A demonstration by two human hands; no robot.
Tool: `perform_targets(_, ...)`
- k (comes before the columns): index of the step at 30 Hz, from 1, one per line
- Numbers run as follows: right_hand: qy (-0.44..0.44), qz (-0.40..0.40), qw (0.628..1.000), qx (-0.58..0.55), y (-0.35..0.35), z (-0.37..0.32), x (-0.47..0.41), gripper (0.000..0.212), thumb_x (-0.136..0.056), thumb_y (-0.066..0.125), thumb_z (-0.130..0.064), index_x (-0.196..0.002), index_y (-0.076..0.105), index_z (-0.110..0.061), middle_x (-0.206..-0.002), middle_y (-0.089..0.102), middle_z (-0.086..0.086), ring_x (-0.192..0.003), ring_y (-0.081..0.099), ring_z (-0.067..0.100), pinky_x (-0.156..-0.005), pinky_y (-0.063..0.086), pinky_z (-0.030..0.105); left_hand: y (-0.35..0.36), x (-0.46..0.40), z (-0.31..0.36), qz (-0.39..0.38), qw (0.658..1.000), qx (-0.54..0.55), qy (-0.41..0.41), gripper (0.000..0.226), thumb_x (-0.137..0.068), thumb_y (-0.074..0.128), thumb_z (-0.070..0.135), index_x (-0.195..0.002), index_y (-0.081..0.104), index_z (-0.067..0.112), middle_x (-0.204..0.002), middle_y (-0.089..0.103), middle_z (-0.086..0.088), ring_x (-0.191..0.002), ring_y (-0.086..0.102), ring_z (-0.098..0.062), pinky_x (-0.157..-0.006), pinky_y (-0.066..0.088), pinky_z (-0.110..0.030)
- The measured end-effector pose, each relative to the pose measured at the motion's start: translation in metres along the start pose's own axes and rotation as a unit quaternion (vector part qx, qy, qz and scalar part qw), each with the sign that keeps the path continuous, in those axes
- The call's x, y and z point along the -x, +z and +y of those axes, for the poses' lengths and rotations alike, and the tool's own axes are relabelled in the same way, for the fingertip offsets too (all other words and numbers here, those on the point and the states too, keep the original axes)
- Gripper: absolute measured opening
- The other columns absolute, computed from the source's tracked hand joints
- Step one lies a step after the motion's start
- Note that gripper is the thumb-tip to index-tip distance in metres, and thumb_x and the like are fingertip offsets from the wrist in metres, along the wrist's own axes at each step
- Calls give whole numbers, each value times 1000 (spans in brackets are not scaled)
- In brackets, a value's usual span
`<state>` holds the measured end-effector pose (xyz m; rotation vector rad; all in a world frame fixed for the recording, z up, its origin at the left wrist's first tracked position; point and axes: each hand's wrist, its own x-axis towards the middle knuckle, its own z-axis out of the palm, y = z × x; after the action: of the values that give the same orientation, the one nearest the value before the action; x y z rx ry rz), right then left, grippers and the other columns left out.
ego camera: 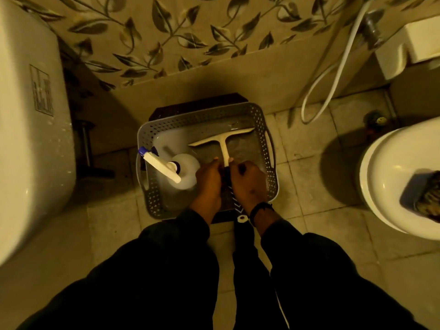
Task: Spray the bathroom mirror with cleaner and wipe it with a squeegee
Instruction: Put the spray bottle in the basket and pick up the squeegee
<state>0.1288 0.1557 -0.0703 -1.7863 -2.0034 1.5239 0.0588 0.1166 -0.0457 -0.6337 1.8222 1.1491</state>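
Seen from above in dim yellow light: two dark sleeves reach forward over a tiled floor (316, 191). The left hand (207, 184) and right hand (247, 182), side by side, both curl their fingers around the lower end of a pale squeegee (222, 141) handle. The squeegee lies inside a grey perforated basket (262, 120), blade at the far end. A spray bottle (176, 169) stands in the basket's left side, just beside the left hand. A toilet (385, 177) sits at right; leaf-patterned wall tiles (166, 32) lie beyond.

Tiled floor (307, 148) — dark stool (190, 107) bearing grey basket (263, 129).
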Motion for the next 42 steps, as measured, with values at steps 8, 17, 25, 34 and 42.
perform_targets(8,-45,-49,997,-33,-3,-28,14,39,-104,36,-39,-106,60,-10,-86,66,5,-81,65,25,-64,42,31,6,26,23,-33,999,27,25,23,-98,54,21,-83,68,11,-81,68,-7,-74,65,-20,-71,54,-33)
perform_targets(17,-203,-1,966,-158,-62,-140,77,49,-100,29,-54,-113,59,-18,-89,67,-4,-79,64,13,-67,53,37,-26,150,109,-64,980,79,174,24,-97,56,31,-88,74,17,-94,74,-10,-96,69,-26,-92,54,-43)
perform_targets(25,-374,24,901,-219,-114,-281,165,20,-101,34,-42,-100,54,-40,-80,64,-23,-63,61,0,-49,40,11,-111,285,200,-122,904,78,401,27,-98,53,30,-98,76,16,-90,75,-12,-91,72,-27,-83,56,-41)
perform_targets(34,-524,3,819,-234,-83,-434,293,25,-96,35,-45,-105,57,-35,-83,64,-16,-69,63,5,-54,44,15,-277,369,283,-102,798,89,587,24,-96,54,23,-100,76,14,-90,76,-5,-88,73,-19,-81,57,-32)
perform_targets(42,-628,28,747,-215,5,-559,408,23,-102,38,-36,-93,55,-22,-62,55,-13,-49,48,7,-46,35,24,-466,411,353,-85,720,80,684,25,-96,56,22,-97,75,6,-91,76,-8,-90,73,-20,-83,58,-33)
